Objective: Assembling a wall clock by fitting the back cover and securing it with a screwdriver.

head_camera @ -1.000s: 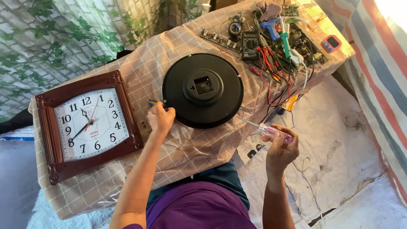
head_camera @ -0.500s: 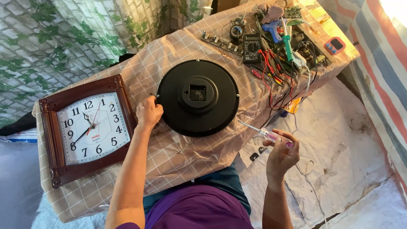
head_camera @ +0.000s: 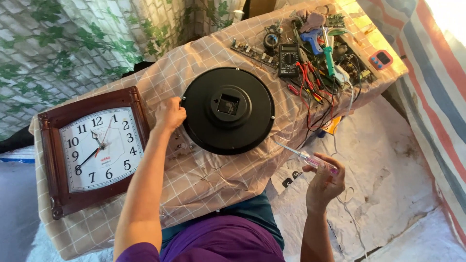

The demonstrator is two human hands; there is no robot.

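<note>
The round black clock [head_camera: 227,110] lay face down on the checked cloth of the table [head_camera: 204,179], its back and the small square recess at its centre turned up. The left hand [head_camera: 169,114] was closed on the clock's left rim, fingers curled over the edge; half a second before it had gripped much the same spot, and a full second before it had rested lower, near the clock's lower-left edge. Across those moments the clock seemed to sit in about the same place on the cloth, though the head camera had shifted, so small moves were hard to judge. The right hand [head_camera: 324,180] was raised off the table's near edge, well apart from the clock, with fingers and thumb pinched round a screwdriver [head_camera: 307,158] with a clear pink handle, its metal shaft pointing up and left toward the clock's lower right rim without touching it. That hold looked unchanged from the earlier pictures. To the left of the black clock, near the left hand, a square wall clock in a dark wooden frame [head_camera: 92,148] lay face up. Beyond the black clock, at the table's far right, a multimeter [head_camera: 289,60] lay among tangled red and black wires, circuit boards and small tools.
</note>
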